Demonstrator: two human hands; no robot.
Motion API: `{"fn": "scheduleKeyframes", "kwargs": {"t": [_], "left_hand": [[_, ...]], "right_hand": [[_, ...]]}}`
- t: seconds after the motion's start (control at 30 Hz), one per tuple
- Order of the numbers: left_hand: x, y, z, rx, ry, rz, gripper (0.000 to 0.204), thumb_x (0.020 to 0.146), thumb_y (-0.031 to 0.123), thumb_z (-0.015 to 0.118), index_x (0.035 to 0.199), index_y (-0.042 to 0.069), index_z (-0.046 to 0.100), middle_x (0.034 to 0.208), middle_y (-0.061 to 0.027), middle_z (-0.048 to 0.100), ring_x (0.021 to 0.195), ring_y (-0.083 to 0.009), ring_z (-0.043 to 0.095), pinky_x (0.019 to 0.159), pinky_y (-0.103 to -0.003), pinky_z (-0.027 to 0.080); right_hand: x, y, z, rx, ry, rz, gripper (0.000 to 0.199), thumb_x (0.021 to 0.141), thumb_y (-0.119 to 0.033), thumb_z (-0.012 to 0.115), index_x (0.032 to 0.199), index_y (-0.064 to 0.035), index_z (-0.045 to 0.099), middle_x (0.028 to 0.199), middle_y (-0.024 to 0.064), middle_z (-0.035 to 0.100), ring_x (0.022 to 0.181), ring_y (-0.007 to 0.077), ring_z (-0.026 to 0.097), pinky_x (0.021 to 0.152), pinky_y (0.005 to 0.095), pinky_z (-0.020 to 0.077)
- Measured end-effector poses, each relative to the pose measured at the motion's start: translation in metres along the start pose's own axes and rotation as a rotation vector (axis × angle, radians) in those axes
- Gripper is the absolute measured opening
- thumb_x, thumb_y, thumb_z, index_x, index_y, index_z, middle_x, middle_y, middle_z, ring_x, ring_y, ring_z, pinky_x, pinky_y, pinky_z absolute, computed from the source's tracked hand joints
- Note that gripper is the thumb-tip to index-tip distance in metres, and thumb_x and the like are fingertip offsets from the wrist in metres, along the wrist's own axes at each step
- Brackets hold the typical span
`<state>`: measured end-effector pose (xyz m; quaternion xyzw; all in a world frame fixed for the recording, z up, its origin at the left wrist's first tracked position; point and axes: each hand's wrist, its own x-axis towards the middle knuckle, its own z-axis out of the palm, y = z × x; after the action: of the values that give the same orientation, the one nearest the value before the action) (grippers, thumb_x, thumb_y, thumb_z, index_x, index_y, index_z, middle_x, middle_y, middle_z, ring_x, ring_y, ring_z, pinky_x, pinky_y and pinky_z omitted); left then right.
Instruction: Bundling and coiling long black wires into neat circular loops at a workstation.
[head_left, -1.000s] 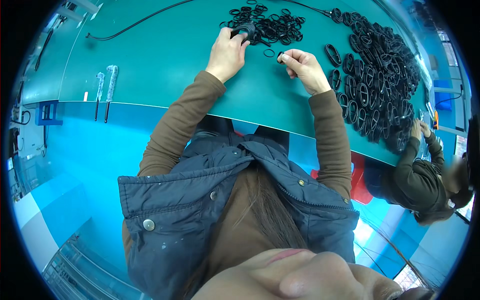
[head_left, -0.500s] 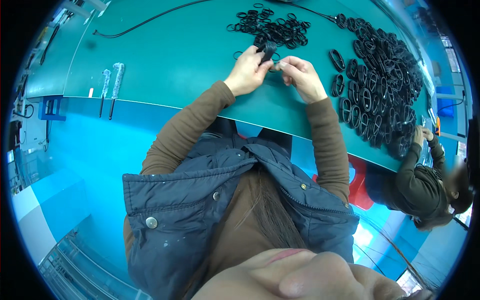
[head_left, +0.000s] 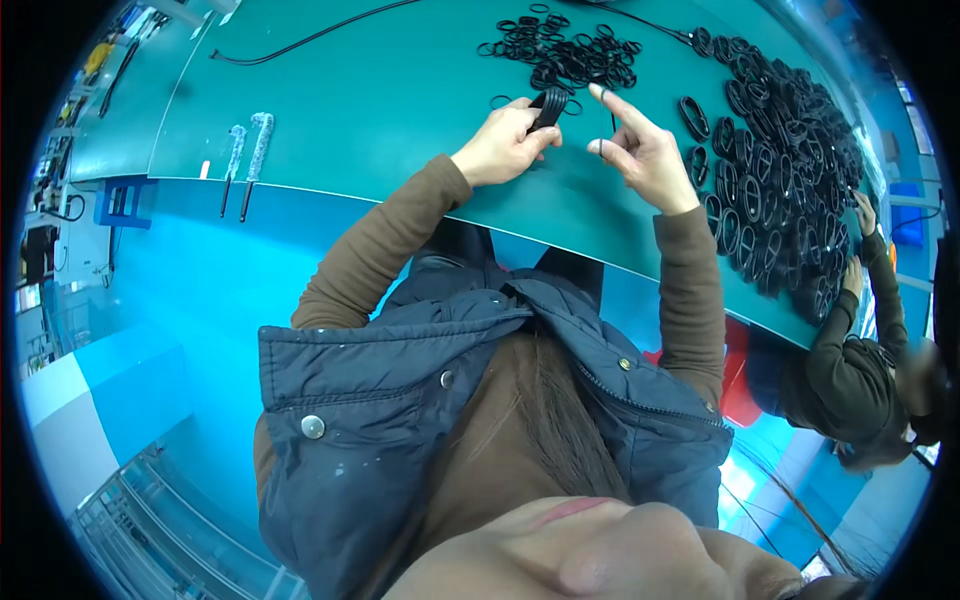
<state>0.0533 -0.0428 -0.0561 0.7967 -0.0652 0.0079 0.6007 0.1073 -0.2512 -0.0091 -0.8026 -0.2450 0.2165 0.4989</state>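
Green table (head_left: pixel 380 130): ring pile (head_left: pixel 580 58), coil heap (head_left: pixel 775 165) alongside; left hand (head_left: pixel 498 148) grips cable (head_left: pixel 549 104); right hand (head_left: pixel 648 152), spread, stretches band (head_left: pixel 613 121).

Bright, cool light filled the view, leaving faint shadows on the green tabletop (head_left: pixel 350 120). White glare washed out the floor (head_left: pixel 745 480) at lower right, and straight edges bowed (fisheye fashion) toward the black rim.

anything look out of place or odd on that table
Mildly odd: at the left, the black handles of two pale, fluffy-headed sticks jut past the near edge of the green tabletop rather than resting fully on it. The heaped black coiled cables at right look crowded, but nothing appears spilled or damaged.
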Motion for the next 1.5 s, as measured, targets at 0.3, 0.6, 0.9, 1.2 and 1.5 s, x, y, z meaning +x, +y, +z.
{"fn": "scheduleKeyframes", "kwargs": {"t": [0.3, 0.6, 0.9, 1.2, 1.5], "left_hand": [[-0.002, 0.003, 0.012, 0.117, -0.27, 0.227, 0.011, 0.089, 0.009, 0.058, 0.091, -0.001, 0.063, 0.085, -0.0115, 0.057, 0.07, -0.0186, 0.058, 0.062, -0.028, 0.05], [-0.022, 0.026, 0.017, -0.684, -0.289, 0.019, 0.012, 0.094, 0.009, 0.053, 0.096, -0.001, 0.06, 0.09, -0.0101, 0.06, 0.072, -0.0164, 0.059, 0.065, -0.026, 0.052], [-0.018, 0.034, 0.016, -0.564, -0.293, -0.014, 0.012, 0.095, 0.007, 0.053, 0.099, -0.002, 0.059, 0.097, -0.0119, 0.06, 0.076, -0.0187, 0.06, 0.07, -0.028, 0.053], [-0.032, 0.032, 0.03, -0.795, -0.263, -0.225, 0.019, 0.095, 0.009, 0.056, 0.109, -0.004, 0.058, 0.105, -0.0155, 0.06, 0.085, -0.0262, 0.066, 0.081, -0.034, 0.057], [-0.031, 0.026, 0.02, -0.476, -0.141, -0.248, 0.028, 0.095, 0.015, 0.058, 0.115, -0.005, 0.057, 0.098, -0.0149, 0.063, 0.082, -0.0227, 0.068, 0.075, -0.029, 0.06]], "right_hand": [[0.022, -0.025, -0.003, -0.831, -0.241, -0.364, 0.066, 0.078, -0.024, 0.076, 0.134, -0.008, 0.046, 0.087, 0.013, 0.065, 0.069, 0.0198, 0.065, 0.056, 0.0233, 0.0526], [-0.015, 0.038, -0.002, 0.813, -0.418, 0.031, 0.047, 0.091, -0.023, 0.061, 0.129, -0.001, 0.046, 0.101, 0.0182, 0.066, 0.079, 0.03, 0.068, 0.068, 0.0319, 0.0562], [-0.026, 0.05, 0.006, 0.717, -0.08, -0.088, 0.046, 0.097, -0.03, 0.054, 0.132, -0.0019, 0.044, 0.117, 0.0234, 0.06, 0.09, 0.025, 0.067, 0.072, 0.0291, 0.0573], [-0.019, 0.017, 0.022, 0.509, -0.119, -0.156, 0.038, 0.098, -0.033, 0.053, 0.12, -0.002, 0.053, 0.113, 0.0178, 0.06, 0.093, 0.0189, 0.063, 0.078, 0.0266, 0.053], [-0.019, 0.028, 0.03, 0.493, -0.005, -0.18, 0.036, 0.099, -0.034, 0.051, 0.113, -0.0011, 0.057, 0.093, 0.0096, 0.058, 0.086, 0.016, 0.06, 0.077, 0.025, 0.0502]]}}
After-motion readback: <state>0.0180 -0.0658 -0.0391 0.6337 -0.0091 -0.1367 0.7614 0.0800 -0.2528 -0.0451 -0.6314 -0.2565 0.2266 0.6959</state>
